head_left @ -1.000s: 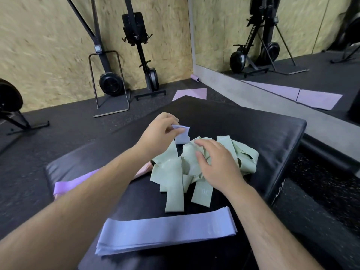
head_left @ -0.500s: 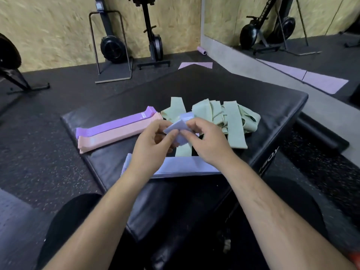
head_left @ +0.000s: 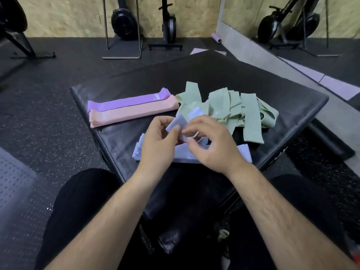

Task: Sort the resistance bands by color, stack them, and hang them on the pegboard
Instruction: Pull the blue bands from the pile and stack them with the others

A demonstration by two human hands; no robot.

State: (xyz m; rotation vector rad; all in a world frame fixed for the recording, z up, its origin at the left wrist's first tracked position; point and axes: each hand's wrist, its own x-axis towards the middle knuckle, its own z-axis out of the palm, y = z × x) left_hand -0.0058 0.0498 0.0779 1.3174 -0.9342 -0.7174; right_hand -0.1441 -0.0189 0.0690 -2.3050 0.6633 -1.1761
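Note:
Both hands hold one crumpled pale blue band (head_left: pixel 178 122) just above the black padded box (head_left: pixel 224 75). My left hand (head_left: pixel 157 143) pinches its left side and my right hand (head_left: pixel 212 143) pinches its right side. Under my hands lies a flat stack of pale blue bands (head_left: pixel 244 153), partly hidden. A purple stack (head_left: pixel 128 101) and a pink stack (head_left: pixel 134 113) lie side by side at the box's left. A loose heap of green bands (head_left: pixel 233 108) sits at the right.
Gym machines (head_left: pixel 124 24) stand on the dark rubber floor by the chipboard wall. A mirror (head_left: pixel 292 26) runs along the right. A perforated board (head_left: pixel 13 184) lies on the floor at the lower left. My knees are at the box's near edge.
My left hand pulled a pale blue band out of the green heap and brought it toward me. My right hand left the heap and took hold of the same band. The view tilted down.

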